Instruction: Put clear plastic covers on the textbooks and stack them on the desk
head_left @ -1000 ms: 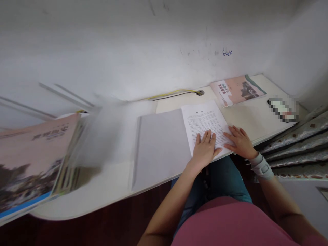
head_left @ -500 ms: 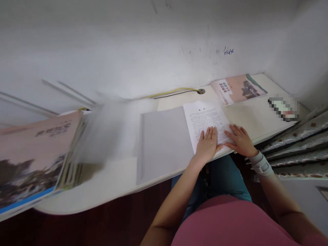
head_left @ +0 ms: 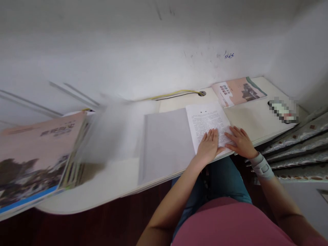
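Note:
A printed white page (head_left: 205,118) lies on the desk in front of me, its lower part partly covered by my hands. My left hand (head_left: 208,145) rests flat on the page with its fingers pointing away from me. Beside it, my right hand (head_left: 241,140) has its fingers spread over the page's right edge. A grey sheet or cover (head_left: 166,143) lies against the page's left side. Farther left there is a translucent, whitish sheet (head_left: 115,130), which looks blurred.
A pink-covered stack of books (head_left: 43,150) stands at the left end of the white desk (head_left: 110,184). Behind the page lies another pink book (head_left: 239,91). A pixelated phone-like object (head_left: 283,111) is at the right. Cables (head_left: 179,92) run along the wall; a patterned curtain (head_left: 302,147) hangs right.
The view has shifted slightly, so the desk and its things appear a little farther right and lower. Both hands keep nearly the same place on the page.

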Tool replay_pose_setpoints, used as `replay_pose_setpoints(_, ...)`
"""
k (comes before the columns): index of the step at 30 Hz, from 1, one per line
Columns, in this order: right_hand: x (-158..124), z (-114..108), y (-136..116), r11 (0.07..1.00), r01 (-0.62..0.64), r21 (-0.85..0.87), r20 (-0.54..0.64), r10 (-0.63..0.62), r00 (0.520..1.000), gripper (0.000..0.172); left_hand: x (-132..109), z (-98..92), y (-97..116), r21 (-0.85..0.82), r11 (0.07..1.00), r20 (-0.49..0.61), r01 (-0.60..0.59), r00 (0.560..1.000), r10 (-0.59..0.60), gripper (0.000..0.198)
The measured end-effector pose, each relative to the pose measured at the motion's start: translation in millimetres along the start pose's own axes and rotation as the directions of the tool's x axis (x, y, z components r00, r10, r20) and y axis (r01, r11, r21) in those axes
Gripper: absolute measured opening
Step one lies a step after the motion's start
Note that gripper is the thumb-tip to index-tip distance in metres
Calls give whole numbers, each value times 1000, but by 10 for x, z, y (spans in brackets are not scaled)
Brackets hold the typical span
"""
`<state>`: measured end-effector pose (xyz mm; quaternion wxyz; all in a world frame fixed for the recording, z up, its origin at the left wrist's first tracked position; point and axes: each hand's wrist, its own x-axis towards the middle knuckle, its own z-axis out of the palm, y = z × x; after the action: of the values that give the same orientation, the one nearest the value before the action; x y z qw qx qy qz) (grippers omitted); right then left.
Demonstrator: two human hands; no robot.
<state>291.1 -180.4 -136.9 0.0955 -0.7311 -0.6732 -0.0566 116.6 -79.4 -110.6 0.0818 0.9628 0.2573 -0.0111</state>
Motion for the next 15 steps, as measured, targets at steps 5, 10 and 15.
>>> replay_pose_setpoints(5, 3, -3, -10, 1000, -13, -8, -10, 13, 1000, 50, 71, 6, 33, -5, 1000, 4, 21, 1000, -21, 81)
replay_pose_setpoints(10, -1, -14, -24, 1000, -14, -16, -17, 14, 1000, 49, 44, -52, 46, 24, 999, 3, 36, 999, -36, 83)
replay_pose_setpoints(15, -1, -4, -18, 1000, -9, 1, -21, 9, 1000, 47, -90, -144, -10, 89, 992, 30, 87, 995, -90, 78)
